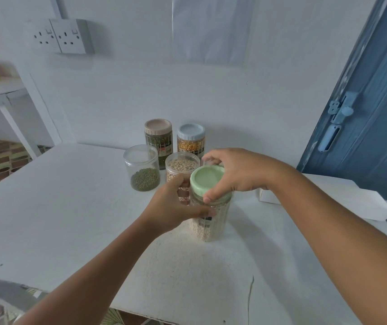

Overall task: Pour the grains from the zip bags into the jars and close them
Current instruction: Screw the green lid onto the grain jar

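Note:
A clear jar of pale grains (207, 227) stands on the white table (58, 219) with a green lid (207, 180) on top. My left hand (171, 207) wraps the jar's left side. My right hand (232, 174) grips the green lid from the right and above. Behind it stand an open jar of beige grains (182, 164), an open jar with a little green grain (142, 171), a closed jar of green grains with a beige lid (158, 134), and a closed jar of yellow grains with a blue lid (191, 138). No zip bag shows.
A white box (352, 200) lies on the table to the right. A blue door (370, 113) stands at the right edge. The white wall behind carries sockets (63, 36). The table's front edge runs along the bottom left.

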Available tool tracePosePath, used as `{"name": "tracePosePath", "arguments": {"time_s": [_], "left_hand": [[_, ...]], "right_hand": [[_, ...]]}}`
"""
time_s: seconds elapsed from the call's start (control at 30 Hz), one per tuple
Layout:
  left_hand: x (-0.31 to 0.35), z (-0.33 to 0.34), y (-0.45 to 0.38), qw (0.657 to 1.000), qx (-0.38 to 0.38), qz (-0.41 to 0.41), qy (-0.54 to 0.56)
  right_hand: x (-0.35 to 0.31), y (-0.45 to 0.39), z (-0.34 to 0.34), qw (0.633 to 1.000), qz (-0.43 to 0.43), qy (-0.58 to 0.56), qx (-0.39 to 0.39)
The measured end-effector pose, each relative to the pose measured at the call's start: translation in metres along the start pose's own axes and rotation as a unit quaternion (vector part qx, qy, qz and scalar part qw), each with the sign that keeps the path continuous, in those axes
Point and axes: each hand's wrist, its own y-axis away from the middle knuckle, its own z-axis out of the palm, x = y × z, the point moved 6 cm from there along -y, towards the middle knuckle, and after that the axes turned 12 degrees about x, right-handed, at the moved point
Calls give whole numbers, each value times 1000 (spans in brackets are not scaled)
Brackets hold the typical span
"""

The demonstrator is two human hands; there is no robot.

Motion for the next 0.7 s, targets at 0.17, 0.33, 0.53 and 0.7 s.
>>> {"name": "tracePosePath", "arguments": {"time_s": [0.17, 0.33, 0.53, 0.7], "left_hand": [[6, 1, -1, 1000, -17, 10, -12], [8, 1, -4, 999, -28, 12, -28], [6, 0, -3, 999, -24, 9, -22], [4, 1, -3, 1000, -22, 16, -16]], "right_hand": [[6, 2, 10, 999, 2, -32, -1], [13, 2, 12, 999, 18, -40, 20], [11, 5, 17, 997, 47, -14, 67], [18, 13, 30, 997, 51, -17, 59]]}}
